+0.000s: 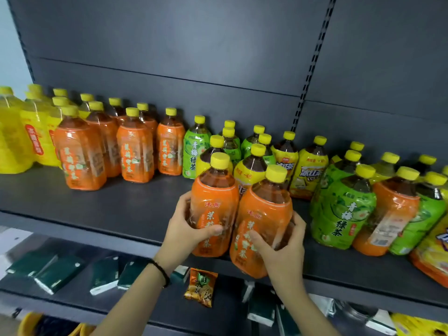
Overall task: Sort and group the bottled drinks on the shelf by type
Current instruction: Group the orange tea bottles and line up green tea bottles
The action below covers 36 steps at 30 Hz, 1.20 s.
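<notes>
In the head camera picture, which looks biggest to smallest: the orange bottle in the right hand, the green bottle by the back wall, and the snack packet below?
1. Orange bottle, in the right hand, though nearness inflates it.
2. Green bottle.
3. Snack packet, smallest.

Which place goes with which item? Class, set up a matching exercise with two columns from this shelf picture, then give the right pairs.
Items:
1. orange-label bottle
2. all-yellow bottles
3. snack packet
4. bracelet

Places:
A. lower shelf
B. far left of the top shelf
C. left wrist
D. in the left hand

Pairs: 1-D, 2-B, 3-A, 4-C
</notes>
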Tool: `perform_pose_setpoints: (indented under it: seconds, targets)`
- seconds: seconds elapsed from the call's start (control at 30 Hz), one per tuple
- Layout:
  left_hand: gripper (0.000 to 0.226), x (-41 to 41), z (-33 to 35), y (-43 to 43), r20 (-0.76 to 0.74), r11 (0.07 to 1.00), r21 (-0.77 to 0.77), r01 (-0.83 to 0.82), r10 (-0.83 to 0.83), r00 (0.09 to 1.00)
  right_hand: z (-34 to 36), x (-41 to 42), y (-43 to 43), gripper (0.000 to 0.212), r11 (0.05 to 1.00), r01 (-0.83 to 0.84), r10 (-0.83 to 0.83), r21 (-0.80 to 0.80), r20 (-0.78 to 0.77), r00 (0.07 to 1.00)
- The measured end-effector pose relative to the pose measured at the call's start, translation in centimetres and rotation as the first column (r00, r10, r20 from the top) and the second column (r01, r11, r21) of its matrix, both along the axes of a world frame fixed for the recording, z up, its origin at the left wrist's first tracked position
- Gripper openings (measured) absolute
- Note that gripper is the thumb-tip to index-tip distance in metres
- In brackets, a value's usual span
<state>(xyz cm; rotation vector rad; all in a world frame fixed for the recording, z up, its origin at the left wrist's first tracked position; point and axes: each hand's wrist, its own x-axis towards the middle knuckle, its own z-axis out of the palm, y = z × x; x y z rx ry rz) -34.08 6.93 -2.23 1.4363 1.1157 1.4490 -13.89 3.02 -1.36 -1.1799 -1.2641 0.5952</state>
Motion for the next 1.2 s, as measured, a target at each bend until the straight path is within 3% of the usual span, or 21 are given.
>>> perform_pose_setpoints:
  seconds: [0.23, 0.6, 0.8, 1.07, 1.2]
  targets:
    - [0.095, -8.4, 0.1, -0.5, -0.029, 0.992, 0.010, -0.127, 0.127, 0.991, -0.5, -8.0, 1.0, 0.090, 0.999, -0.046, 0.046, -0.008, 0.029, 0.999]
    - [0.090, -17.4, 0.4, 3.1, -0.102, 0.982, 0.011, -0.189, 0.189, 0.977, -0.6, -17.4, 6.6, 0.095, 0.985, -0.163, 0.164, -0.048, 0.028, 0.986]
    - [0.093, -19.2, 0.3, 4.6, -0.087, 0.965, 0.032, -0.262, 0.263, 0.961, -0.9, -19.7, 8.8, 0.082, 0.979, -0.200, 0.200, -0.033, -0.015, 0.980]
    - [0.083, -20.5, -0.2, 6.4, -0.184, 0.891, 0.124, -0.436, 0.453, 0.872, -1.3, -22.9, 12.8, 0.090, 0.994, -0.078, 0.084, -0.076, 0.077, 0.993]
    - [0.085, -20.7, 0.0, 7.4, -0.229, 0.857, 0.124, -0.500, 0.515, 0.826, -0.6, -24.3, 15.1, 0.082, 0.991, 0.079, -0.049, -0.108, 0.259, 0.965]
